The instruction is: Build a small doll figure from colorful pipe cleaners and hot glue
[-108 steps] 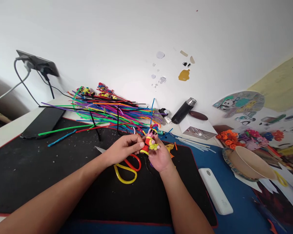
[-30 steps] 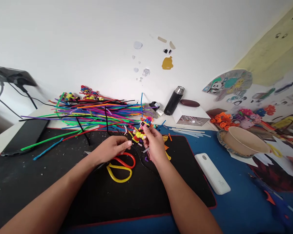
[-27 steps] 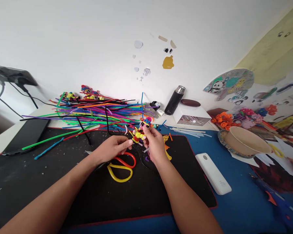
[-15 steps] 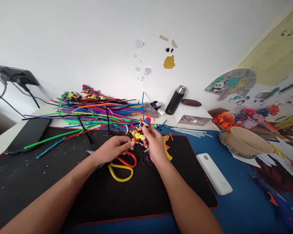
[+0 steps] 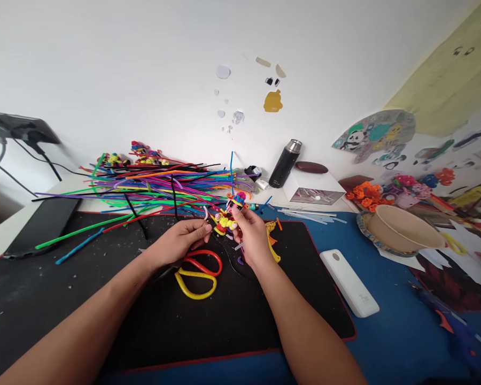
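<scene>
My right hand [image 5: 251, 235] is closed on a small pipe-cleaner doll [image 5: 224, 222], with a yellow and red body and a blue and pink head. A blue pipe-cleaner stem [image 5: 232, 168] rises above its head. Just left of the doll, my left hand [image 5: 186, 239] has thumb and fingers pinched together; what they hold, if anything, is too small to make out. Below that hand lie scissors [image 5: 196, 286] with one red and one yellow handle, their blades mostly hidden under my wrist.
A pile of coloured pipe cleaners [image 5: 160, 184] lies at the back, with more dolls [image 5: 144, 152] behind. A black phone [image 5: 42, 227] is at the left. A black flask [image 5: 285, 164], white box [image 5: 315, 187], white power bank [image 5: 349, 283] and beige bowl [image 5: 409, 230] are at the right.
My left hand has drawn slightly left, away from the doll's body. The right hand still holds the doll. The view has shifted a little, and a hand shows at the far right edge.
</scene>
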